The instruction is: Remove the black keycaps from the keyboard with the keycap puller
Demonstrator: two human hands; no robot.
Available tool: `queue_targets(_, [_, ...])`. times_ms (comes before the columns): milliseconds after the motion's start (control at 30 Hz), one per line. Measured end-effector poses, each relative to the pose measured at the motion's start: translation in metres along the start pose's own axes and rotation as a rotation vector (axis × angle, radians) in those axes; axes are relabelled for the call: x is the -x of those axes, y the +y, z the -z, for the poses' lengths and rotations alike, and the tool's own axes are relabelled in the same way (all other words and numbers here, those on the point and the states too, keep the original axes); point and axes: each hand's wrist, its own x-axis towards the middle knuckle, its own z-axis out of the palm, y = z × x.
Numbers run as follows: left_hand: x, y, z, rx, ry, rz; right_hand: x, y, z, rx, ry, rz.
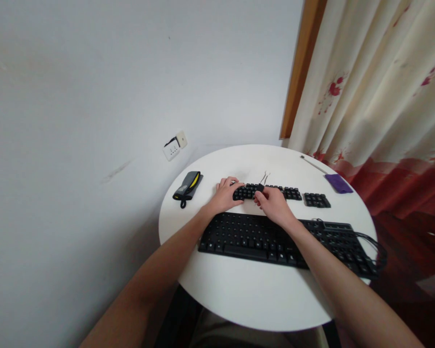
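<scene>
A black keyboard (244,236) lies across the table, many of its keycaps off and the lower row still fitted. Beyond it, loose black keycaps (292,193) are laid out in rows. My left hand (227,193) rests at the left end of these rows, fingers spread, touching the table and the end caps. Over the middle of the rows, my right hand (270,202) is closed on a wire keycap puller (261,186). The puller's dark body shows at my fingertips, with its two thin wires pointing away from me.
A separate block of keycaps (316,200) sits at the right. A grey pouch (188,185) with yellow inside lies left. Near the far right edge are a purple cloth (338,183) and a thin brush (313,165). The keyboard's cable (373,240) is coiled over its right end.
</scene>
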Motion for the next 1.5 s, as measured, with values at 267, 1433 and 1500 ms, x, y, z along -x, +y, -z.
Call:
queue_targets(267, [0.000,-0.006,0.011,0.084,0.044,0.011,0.007,-0.011,0.007,0.056,-0.158,0.085])
queue_targets(1433, [0.001,0.014,0.016,0.486,-0.226,-0.177,0.029,-0.034,0.008,0.114,-0.666,0.387])
queue_targets(1500, [0.002,0.015,0.018,0.494,-0.244,-0.208,0.027,-0.031,0.009,0.055,-0.720,0.365])
